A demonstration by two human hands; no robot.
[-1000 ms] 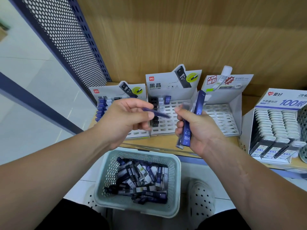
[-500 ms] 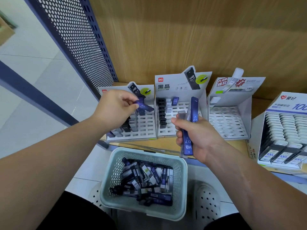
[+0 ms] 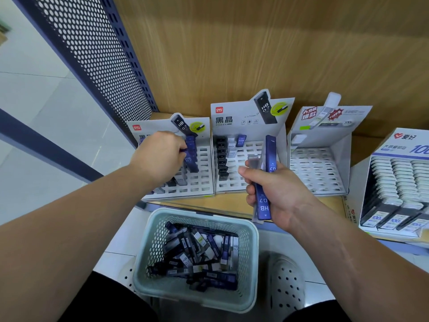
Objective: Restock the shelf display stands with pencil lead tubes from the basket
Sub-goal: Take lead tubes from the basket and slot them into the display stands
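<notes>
My left hand [image 3: 160, 156] reaches over the left display stand [image 3: 204, 182] and pinches a blue lead tube [image 3: 191, 159] against a column of blue tubes in the slots. My right hand [image 3: 274, 196] hovers in front of the middle display stand [image 3: 246, 182] and grips a bundle of blue lead tubes [image 3: 267, 180] marked HB 0.7, with a clear one among them. The pale green basket [image 3: 246, 228] stands on the floor below, holding several blue, black and white tubes. A third stand [image 3: 325, 173] at right has mostly bare slots.
A box of white-capped lead tubes [image 3: 399, 182] sits on the shelf at far right. A perforated metal side panel [image 3: 97, 54] rises at left, a wooden back wall [image 3: 255, 43] behind the stands. White perforated shoes [image 3: 287, 282] flank the basket.
My left hand carried its blue tube from the middle down and left into the left stand's tube column. My right hand stayed roughly put, holding its bundle.
</notes>
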